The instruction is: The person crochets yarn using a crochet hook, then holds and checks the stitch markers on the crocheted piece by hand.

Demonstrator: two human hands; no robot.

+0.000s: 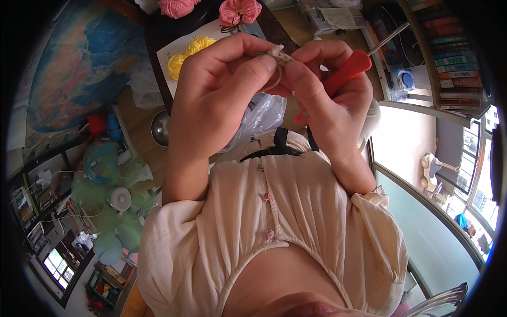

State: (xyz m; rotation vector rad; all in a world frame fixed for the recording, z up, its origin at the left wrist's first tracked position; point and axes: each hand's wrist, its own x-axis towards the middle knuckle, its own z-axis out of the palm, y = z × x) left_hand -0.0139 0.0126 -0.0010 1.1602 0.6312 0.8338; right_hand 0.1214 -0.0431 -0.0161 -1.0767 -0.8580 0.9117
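Observation:
A small beige crocheted piece [283, 58] is stretched between the fingertips of both hands, held up in front of my chest. My left hand [218, 91] pinches one end of it between thumb and forefinger, where a bit of green shows. At the other end, the thumb and forefinger of my right hand [334, 95] grip it. Tucked in that same hand is a crochet hook [350, 69] with a red handle, its metal shaft pointing up and away from the work. A loop of beige yarn [276, 81] hangs below the piece. The fingers partly hide the stitches.
Beyond my hands, a dark table [154, 47] bears a yellow yarn hank [190, 55], a pink yarn ball [178, 7] and a pink crocheted flower [239, 12]. A clear plastic bag [263, 115] lies beneath my hands. A metal bowl [160, 128] and a fan [120, 199] are on the left.

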